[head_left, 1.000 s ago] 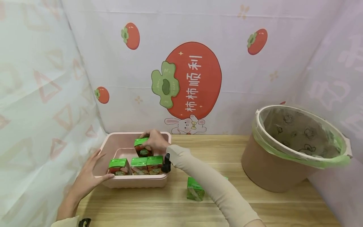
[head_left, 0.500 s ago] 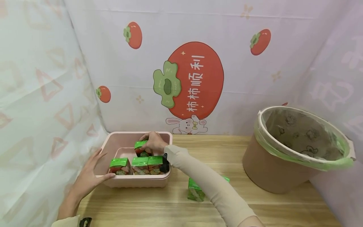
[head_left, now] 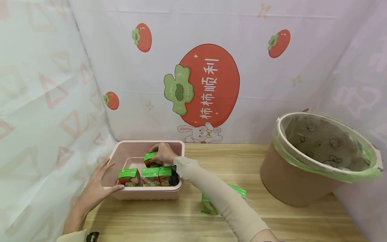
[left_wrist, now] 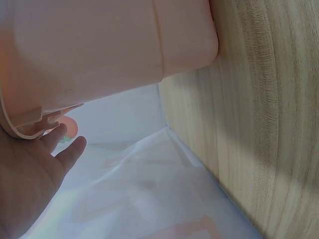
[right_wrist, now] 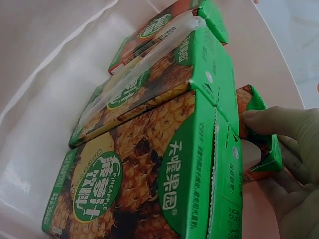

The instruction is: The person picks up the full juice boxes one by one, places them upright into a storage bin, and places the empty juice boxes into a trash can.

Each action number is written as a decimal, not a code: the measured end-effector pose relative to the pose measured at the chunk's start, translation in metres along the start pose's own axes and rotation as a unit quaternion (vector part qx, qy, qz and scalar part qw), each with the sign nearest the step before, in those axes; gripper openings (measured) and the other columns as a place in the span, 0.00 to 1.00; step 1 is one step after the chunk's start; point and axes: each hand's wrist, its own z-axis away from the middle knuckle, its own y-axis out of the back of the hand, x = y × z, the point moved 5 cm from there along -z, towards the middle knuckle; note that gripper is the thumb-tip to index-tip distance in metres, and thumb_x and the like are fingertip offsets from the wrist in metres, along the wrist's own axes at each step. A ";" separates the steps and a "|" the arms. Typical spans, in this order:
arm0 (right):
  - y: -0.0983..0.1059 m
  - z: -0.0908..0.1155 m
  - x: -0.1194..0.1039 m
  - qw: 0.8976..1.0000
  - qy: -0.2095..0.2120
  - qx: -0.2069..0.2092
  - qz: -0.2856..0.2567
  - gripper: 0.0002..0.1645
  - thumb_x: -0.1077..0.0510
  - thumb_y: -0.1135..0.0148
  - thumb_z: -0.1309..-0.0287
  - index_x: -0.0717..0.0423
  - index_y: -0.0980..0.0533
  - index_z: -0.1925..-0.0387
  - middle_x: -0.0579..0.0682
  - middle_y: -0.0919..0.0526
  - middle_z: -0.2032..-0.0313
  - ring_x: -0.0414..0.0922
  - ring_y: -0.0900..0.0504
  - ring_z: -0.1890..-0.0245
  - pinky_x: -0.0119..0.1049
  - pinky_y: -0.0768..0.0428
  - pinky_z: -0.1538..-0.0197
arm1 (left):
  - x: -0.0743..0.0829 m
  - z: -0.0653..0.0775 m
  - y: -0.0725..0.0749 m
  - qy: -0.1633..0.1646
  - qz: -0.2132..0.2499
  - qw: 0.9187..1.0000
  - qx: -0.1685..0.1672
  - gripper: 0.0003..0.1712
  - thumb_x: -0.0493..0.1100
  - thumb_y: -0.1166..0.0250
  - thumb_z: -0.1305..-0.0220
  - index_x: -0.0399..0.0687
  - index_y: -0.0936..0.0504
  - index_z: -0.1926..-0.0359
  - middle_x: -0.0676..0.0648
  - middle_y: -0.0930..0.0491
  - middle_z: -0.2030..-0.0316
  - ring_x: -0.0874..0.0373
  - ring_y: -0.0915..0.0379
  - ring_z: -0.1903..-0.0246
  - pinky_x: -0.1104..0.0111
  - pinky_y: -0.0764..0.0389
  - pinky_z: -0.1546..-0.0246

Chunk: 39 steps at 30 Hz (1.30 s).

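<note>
My right hand (head_left: 164,154) pinches a small green-topped juice box (head_left: 150,159) low inside a pink plastic basin (head_left: 145,190), near its back. In the right wrist view, thumb and fingers are on the held juice box (right_wrist: 261,132); its far side is hidden. In front of it stand a red-fronted juice box (head_left: 129,178) and two pineapple juice boxes (head_left: 150,179), side by side. My left hand (head_left: 90,195) rests against the basin's front left corner, thumb on the front rim. In the left wrist view its fingers (left_wrist: 72,152) extend loosely past the rim.
Green juice boxes (head_left: 208,205) lie on the wooden table (head_left: 169,222) right of the basin, partly behind my right forearm. A large brown bin (head_left: 290,178) with a green-edged liner stands at the right. Printed cloth walls (head_left: 136,74) enclose the back and sides.
My right hand has lowered the held juice box a little deeper into the basin. The left hand stays at the corner. The head view has shifted slightly.
</note>
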 end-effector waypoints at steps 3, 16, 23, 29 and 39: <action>0.000 0.000 0.001 1.000 -0.001 0.004 0.011 0.20 0.67 0.17 0.50 0.58 0.10 0.53 0.51 0.09 0.54 0.40 0.15 0.56 0.27 0.18 0.51 | 0.001 -0.001 0.000 0.000 -0.001 1.000 0.001 0.56 0.50 0.18 0.46 0.41 0.36 0.21 0.33 0.51 0.18 0.23 0.56 0.23 0.18 0.41 0.44; 0.002 0.005 0.004 0.999 -0.037 -0.033 0.002 0.26 0.71 0.20 0.49 0.59 0.14 0.47 0.51 0.12 0.51 0.41 0.17 0.54 0.28 0.19 0.50 | 0.004 -0.004 -0.002 -0.006 0.007 1.000 0.002 0.56 0.49 0.17 0.46 0.39 0.35 0.22 0.31 0.50 0.19 0.22 0.56 0.23 0.18 0.42 0.43; 0.016 0.011 -0.010 0.998 -0.015 -0.064 -0.006 0.30 0.65 0.20 0.43 0.63 0.19 0.39 0.55 0.15 0.42 0.47 0.17 0.42 0.31 0.19 0.43 | 0.001 -0.002 -0.001 -0.008 0.010 1.000 0.006 0.55 0.47 0.18 0.45 0.40 0.36 0.21 0.31 0.51 0.18 0.22 0.57 0.23 0.18 0.43 0.43; 0.040 0.024 -0.025 0.997 0.030 -0.068 0.006 0.29 0.62 0.23 0.39 0.62 0.20 0.37 0.58 0.17 0.39 0.51 0.19 0.38 0.30 0.21 0.40 | -0.001 0.000 0.000 -0.010 0.010 1.000 0.010 0.55 0.48 0.18 0.46 0.39 0.35 0.22 0.30 0.50 0.19 0.22 0.57 0.23 0.18 0.44 0.42; 0.094 0.062 -0.029 0.996 0.073 -0.056 -0.001 0.32 0.62 0.26 0.36 0.65 0.25 0.32 0.60 0.20 0.35 0.54 0.22 0.34 0.39 0.23 0.33 | -0.001 0.000 -0.001 -0.014 0.008 1.000 0.010 0.55 0.49 0.18 0.46 0.38 0.35 0.23 0.29 0.50 0.20 0.21 0.57 0.23 0.18 0.46 0.40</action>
